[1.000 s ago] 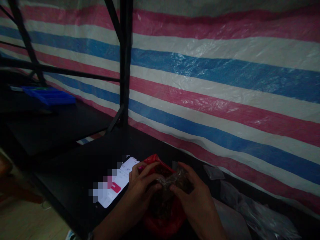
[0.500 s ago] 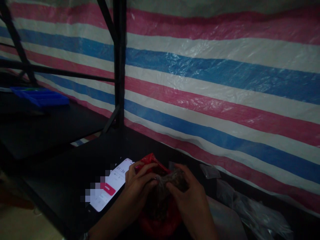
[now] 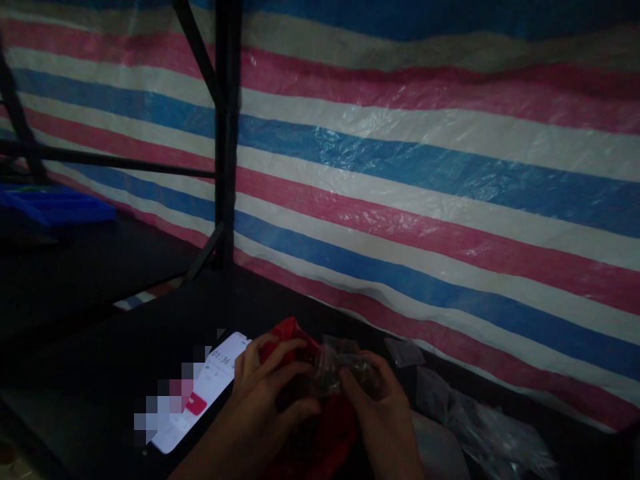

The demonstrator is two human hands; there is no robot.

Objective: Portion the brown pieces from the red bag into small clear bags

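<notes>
My right hand (image 3: 383, 403) is closed, thumb against fingers, on a small clear plastic bag (image 3: 327, 367) with dark contents too dim to make out. The bag's crinkled end points toward my left hand (image 3: 267, 390). That hand curves over a red plastic bag (image 3: 287, 330), its thumb apart from its fingers and its fingertips close to the clear bag. Dark contents show dimly inside the red bag, whose lower part lies between my wrists. Just left of my left hand, a lit phone (image 3: 220, 367) with a timer lies on the black table (image 3: 200, 310).
Several flat clear plastic bags (image 3: 495, 427) lie to the right, with one small bag (image 3: 405, 352) behind them. A grey object (image 3: 437, 447) sits beside my right wrist. Farther left is a blue tray (image 3: 75, 207). A black post (image 3: 226, 133) stands before the striped sheet (image 3: 425, 180).
My left thumb has moved away from the fingers and off the clear bag, which my right hand still holds. The view has tilted up and shifted slightly right.
</notes>
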